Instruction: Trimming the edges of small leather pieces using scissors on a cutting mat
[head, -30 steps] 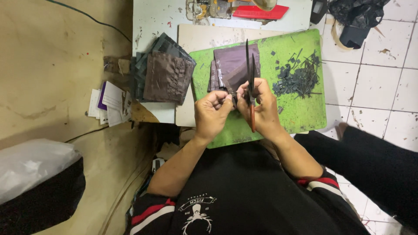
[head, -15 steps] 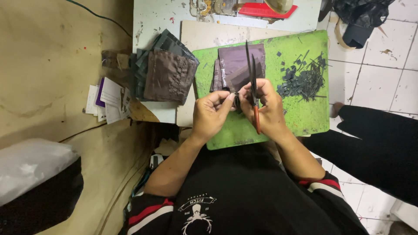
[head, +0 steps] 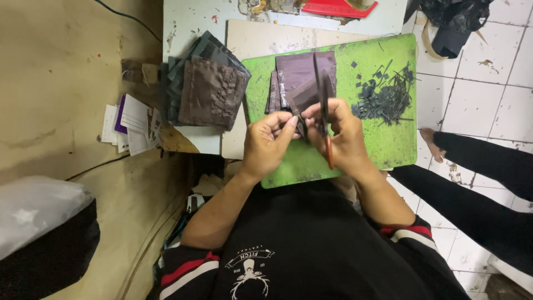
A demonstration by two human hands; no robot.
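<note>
Little moved: left hand (head: 266,145) still pinches leather piece (head: 304,94); right hand (head: 343,139) grips scissors (head: 323,105).

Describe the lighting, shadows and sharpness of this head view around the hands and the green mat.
Head view: light is even and soft; the green mat is bright without harsh glare. Faint shadow lies under the left hand and right hand. The scissors and dark scraps look fairly sharp; edges bend slightly from the wide lens. The leather pieces are dark but legible.
</note>
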